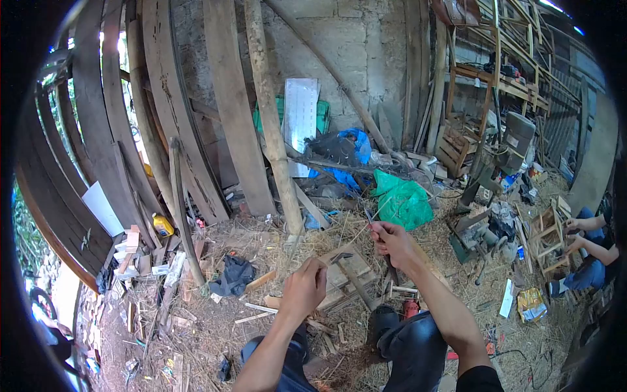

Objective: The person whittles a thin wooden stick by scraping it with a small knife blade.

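Observation:
My left hand [305, 285] is raised in front of me with its fingers curled together; what it holds, if anything, is too small to tell. To its right, my right hand [392, 243] pinches a thin strand [357, 236] that runs down and left toward my left hand. Below and between the two hands lies a hammer [356, 279], its head on a wooden block [339, 294] on the ground. The hands are apart, above my knees.
A green plastic bag [401, 200] lies ahead. Planks [238, 111] lean against the wall. A dark cloth [234, 274] and a yellow bottle [162, 225] are at the left. Another person's arms [591, 245] hold a wooden frame [547, 234] at the right.

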{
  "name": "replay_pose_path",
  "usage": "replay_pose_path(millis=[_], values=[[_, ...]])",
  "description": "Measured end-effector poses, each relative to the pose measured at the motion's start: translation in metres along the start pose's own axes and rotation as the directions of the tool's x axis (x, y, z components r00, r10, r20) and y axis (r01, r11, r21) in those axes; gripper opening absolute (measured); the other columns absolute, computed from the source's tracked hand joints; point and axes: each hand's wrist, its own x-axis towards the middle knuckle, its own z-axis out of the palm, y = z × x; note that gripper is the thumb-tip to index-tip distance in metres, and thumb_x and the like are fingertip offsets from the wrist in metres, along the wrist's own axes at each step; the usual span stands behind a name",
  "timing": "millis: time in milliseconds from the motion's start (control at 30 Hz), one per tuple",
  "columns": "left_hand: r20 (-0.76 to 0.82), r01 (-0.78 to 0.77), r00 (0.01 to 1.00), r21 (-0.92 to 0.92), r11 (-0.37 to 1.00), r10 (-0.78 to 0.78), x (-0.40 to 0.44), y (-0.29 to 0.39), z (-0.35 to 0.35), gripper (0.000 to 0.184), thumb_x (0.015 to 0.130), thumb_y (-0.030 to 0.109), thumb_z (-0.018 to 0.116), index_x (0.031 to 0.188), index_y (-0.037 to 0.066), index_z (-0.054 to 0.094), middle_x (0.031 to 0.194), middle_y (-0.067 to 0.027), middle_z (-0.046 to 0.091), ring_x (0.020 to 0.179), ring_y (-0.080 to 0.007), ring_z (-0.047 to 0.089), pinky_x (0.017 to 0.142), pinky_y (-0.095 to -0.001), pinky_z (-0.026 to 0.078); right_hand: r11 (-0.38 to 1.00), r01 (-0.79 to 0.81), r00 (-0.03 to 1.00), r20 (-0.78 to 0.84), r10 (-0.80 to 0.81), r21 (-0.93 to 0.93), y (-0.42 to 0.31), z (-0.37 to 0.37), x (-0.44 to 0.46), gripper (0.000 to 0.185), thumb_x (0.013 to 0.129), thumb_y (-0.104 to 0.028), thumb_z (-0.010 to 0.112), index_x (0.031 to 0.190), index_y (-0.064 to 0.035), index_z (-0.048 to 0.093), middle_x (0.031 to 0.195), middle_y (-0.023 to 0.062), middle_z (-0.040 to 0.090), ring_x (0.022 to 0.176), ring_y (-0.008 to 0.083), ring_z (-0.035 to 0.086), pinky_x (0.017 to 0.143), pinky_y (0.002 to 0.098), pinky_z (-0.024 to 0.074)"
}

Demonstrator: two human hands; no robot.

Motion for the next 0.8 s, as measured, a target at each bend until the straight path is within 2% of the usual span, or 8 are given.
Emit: replay_pose_path(millis=[133, 200, 300, 433, 500, 600, 633, 800], values=[[0.088, 0.092, 0.991, 0.088, 0.992, -0.1, 0.002, -0.005, 0.005, 0.006, 0.085, 0.007, 0.055, 0.088, 0.002, 0.056, 0.08, -0.0161, 0.061, 0.071, -0.0377, 0.061, 0.059, -0.0438, 0.048, 0.997, 0.073, 0.997, 0.025, -0.073, 0.003, 0.003, 0.015, -0.006, 0.019, 0.091, -0.019, 0.058, 0.099, -0.0018, 0.058, 0.067, -0.0021, 0.053, 0.047, 0.0031, 0.037, 0.041, 0.0196, 0.0259], [0.118, 0.143, 0.985, -0.154, 0.978, -0.126, 0.005, -0.008, 0.013, 0.011, 0.088, 0.01, 0.057, 0.089, -0.002, 0.058, 0.065, -0.0092, 0.054, 0.056, -0.0168, 0.052, 0.054, -0.0308, 0.043, 0.997, 0.072, 0.996, 0.06, -0.07, -0.032, 0.009, 0.023, -0.005, 0.017, 0.091, -0.019, 0.058, 0.097, -0.0032, 0.057, 0.068, -0.0019, 0.053, 0.047, 0.0028, 0.036, 0.04, 0.019, 0.0255], [0.299, 0.42, 0.905, -0.502, 0.756, -0.304, 0.015, -0.007, 0.023, 0.016, 0.093, 0.015, 0.054, 0.093, -0.001, 0.058, 0.061, -0.0013, 0.049, 0.055, -0.0081, 0.046, 0.052, -0.0249, 0.039, 0.994, 0.08, 0.992, 0.103, -0.072, -0.075, 0.013, 0.037, -0.007, 0.015, 0.092, -0.018, 0.057, 0.096, -0.0034, 0.057, 0.068, -0.0015, 0.053, 0.046, 0.0027, 0.036, 0.04, 0.0186, 0.0255], [0.109, 0.243, 0.97, -0.477, 0.845, -0.218, 0.019, -0.009, 0.032, 0.017, 0.095, 0.016, 0.05, 0.096, 0.001, 0.059, 0.069, 0.0003, 0.053, 0.054, -0.0067, 0.047, 0.048, -0.0239, 0.037, 0.972, 0.099, 0.976, 0.212, -0.053, -0.212, 0.013, 0.048, -0.014, 0.016, 0.091, -0.018, 0.058, 0.092, -0.002, 0.061, 0.066, -0.0012, 0.055, 0.047, 0.0031, 0.038, 0.04, 0.0211, 0.0288], [0.311, 0.462, 0.884, -0.691, 0.556, -0.348, 0.016, -0.005, 0.024, 0.015, 0.095, 0.016, 0.05, 0.096, 0.003, 0.059, 0.066, 0.0033, 0.046, 0.05, -0.0022, 0.035, 0.044, -0.0186, 0.028, 0.962, 0.056, 0.936, 0.35, 0.042, -0.266, 0.013, 0.047, -0.015, 0.016, 0.092, -0.018, 0.056, 0.091, -0.0023, 0.062, 0.065, -0.0021, 0.054, 0.047, 0.003, 0.039, 0.041, 0.0211, 0.0284], [0.485, 0.592, 0.799, -0.737, 0.326, -0.356, 0.015, 0.0, 0.01, 0.016, 0.094, 0.017, 0.052, 0.093, 0.002, 0.056, 0.068, 0.0038, 0.043, 0.052, -0.0026, 0.032, 0.045, -0.0179, 0.025, 0.982, 0.076, 0.985, 0.164, -0.047, -0.173, 0.0, 0.036, -0.007, 0.017, 0.092, -0.018, 0.055, 0.09, -0.0029, 0.062, 0.065, -0.0033, 0.052, 0.048, 0.0029, 0.037, 0.041, 0.02, 0.0269], [0.486, 0.595, 0.797, -0.736, 0.323, -0.358, 0.013, 0.001, 0.01, 0.016, 0.094, 0.017, 0.052, 0.093, 0.002, 0.056, 0.068, 0.0038, 0.043, 0.052, -0.0026, 0.032, 0.045, -0.0179, 0.025, 0.989, 0.076, 0.997, 0.027, -0.073, -0.123, -0.005, 0.027, -0.004, 0.018, 0.092, -0.019, 0.055, 0.09, -0.003, 0.062, 0.066, -0.0036, 0.052, 0.048, 0.003, 0.037, 0.042, 0.0197, 0.0267], [0.6, 0.701, 0.701, -0.68, 0.215, -0.386, 0.018, 0.01, 0.0, 0.017, 0.094, 0.019, 0.052, 0.094, 0.003, 0.055, 0.066, 0.0052, 0.039, 0.05, -0.0025, 0.03, 0.043, -0.0184, 0.023, 0.982, 0.044, 0.958, 0.287, 0.01, -0.182, -0.007, 0.043, -0.027, 0.019, 0.094, -0.018, 0.053, 0.096, -0.001, 0.062, 0.067, -0.0025, 0.052, 0.048, 0.0031, 0.037, 0.042, 0.0196, 0.0277]])
